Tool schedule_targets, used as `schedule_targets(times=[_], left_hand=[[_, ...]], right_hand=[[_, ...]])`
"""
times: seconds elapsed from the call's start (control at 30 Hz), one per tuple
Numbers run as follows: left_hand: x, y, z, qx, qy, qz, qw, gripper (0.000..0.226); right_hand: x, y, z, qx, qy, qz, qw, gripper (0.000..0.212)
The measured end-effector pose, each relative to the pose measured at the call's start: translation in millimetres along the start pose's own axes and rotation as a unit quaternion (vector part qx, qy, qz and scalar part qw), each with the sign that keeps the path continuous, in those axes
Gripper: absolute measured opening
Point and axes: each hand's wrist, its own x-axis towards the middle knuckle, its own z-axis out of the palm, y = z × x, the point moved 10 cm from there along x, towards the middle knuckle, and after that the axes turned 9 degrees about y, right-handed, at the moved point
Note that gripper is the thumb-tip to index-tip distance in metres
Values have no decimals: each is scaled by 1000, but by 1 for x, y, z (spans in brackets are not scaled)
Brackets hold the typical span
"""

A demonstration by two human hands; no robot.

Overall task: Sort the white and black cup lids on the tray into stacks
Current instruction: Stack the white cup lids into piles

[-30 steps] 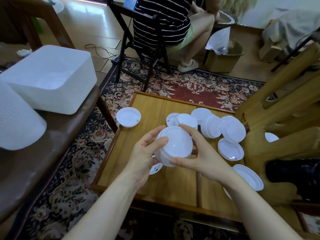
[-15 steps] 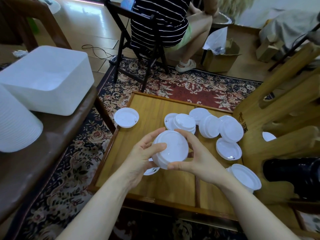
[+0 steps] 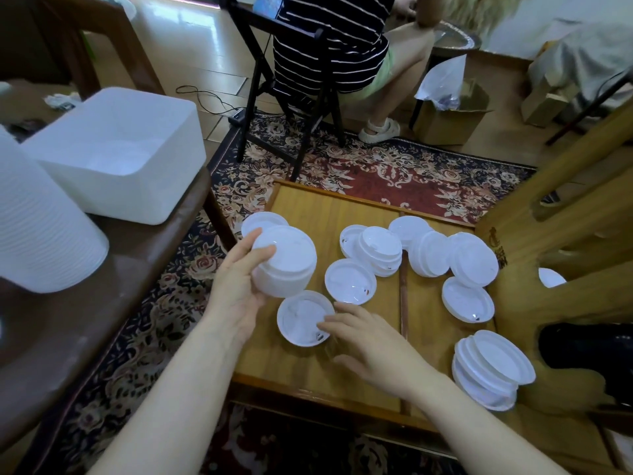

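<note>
A moment ago both hands held the stack point(image 3: 286, 260) together; now only the left hand point(image 3: 236, 289) grips it, up over the left side of the tray point(image 3: 308, 207); the right hand point(image 3: 373, 341) has let go and come down, its fingers out flat and touching a loose lid point(image 3: 301, 317) on the tray; so the hands are apart; that lid looks like the next one for the stack; more white lids lie on the right; I see no black ones there.
</note>
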Motion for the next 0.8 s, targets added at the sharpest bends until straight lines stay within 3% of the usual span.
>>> schedule_targets(times=[0.13,0.3,0.37,0.43,0.57,0.67,0.8], left_hand=[[-1,-5,0,11,20,-11,1000,45],[-1,-9,-2,24,27,-18,999,47],[-3,-11,1,29,22,-19,999,49],[-6,-13,4,36,16,-19,999,49],[-11,-16,12,50,-5,-18,999,42],[-16,-19,19,68,-25,-13,997,42],[-24,-30,28,119,-67,-26,990,45]], right_hand=[[-1,-4,3,-65,18,-41,997,43],[0,1,-4,-68,34,-20,997,13],[0,7,-19,-23,51,21,998,5],[-2,20,-40,92,74,110,987,7],[-12,43,-78,359,138,264,884,7],[-16,51,-93,472,172,300,811,10],[-15,50,-80,622,151,348,685,16]])
